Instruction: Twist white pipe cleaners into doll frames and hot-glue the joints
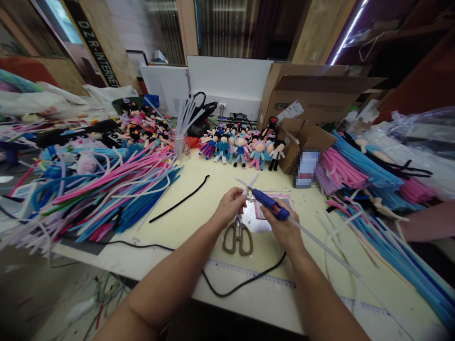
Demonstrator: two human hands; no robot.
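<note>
My left hand (230, 206) pinches a white pipe-cleaner piece (251, 181) whose fuzzy ends stick up and cross above the fingers. In my right hand (284, 229) is a blue hot glue gun (270, 203), its tip touching or very close to the white piece. A long translucent glue stick (323, 247) runs out of the gun's back end. Just below my left hand lie scissors (237, 237) with olive-brown handles, their blades partly hidden. A black pipe cleaner (179, 199) rests on the table to the left.
Bundles of coloured pipe cleaners (117, 194) cover the left side, and more blue and pink bundles (369, 161) lie right. Several small dolls (240, 150) stand at the back. Beside them are a cardboard box (302, 94) and a phone (306, 168). A black cable (227, 294) crosses the front edge.
</note>
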